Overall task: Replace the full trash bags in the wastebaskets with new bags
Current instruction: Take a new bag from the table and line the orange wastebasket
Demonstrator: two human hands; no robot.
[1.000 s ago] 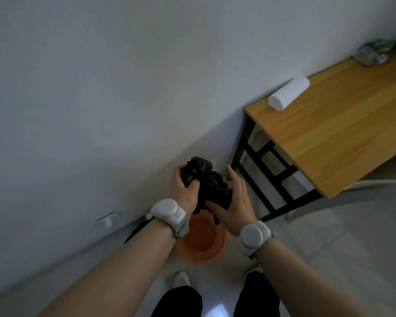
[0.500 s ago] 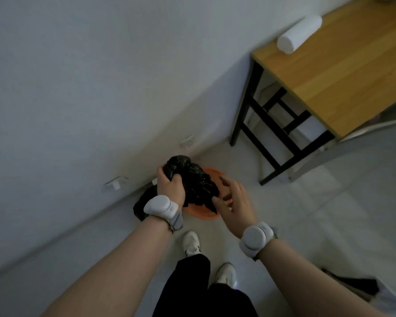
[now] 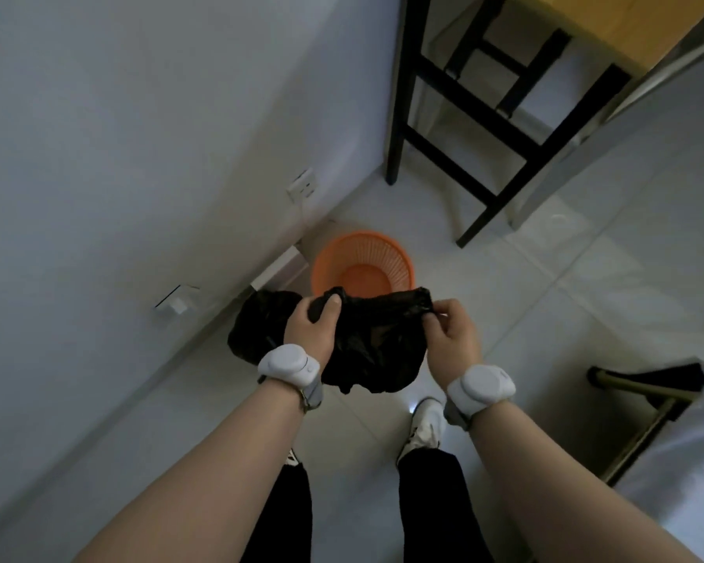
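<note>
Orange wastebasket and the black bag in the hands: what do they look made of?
The wastebasket is likely moulded plastic, matte orange, with slotted, ribbed walls. The bag looks like thin plastic film, black and slightly glossy; it crumples and seems faintly see-through where stretched.

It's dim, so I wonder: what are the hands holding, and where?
A black trash bag: left hand grips its bunched top edge, right hand pinches the other end.

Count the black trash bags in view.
2. One bag hangs between the left hand and right hand; the other bag lies by the wall, partly hidden behind the left hand.
</note>
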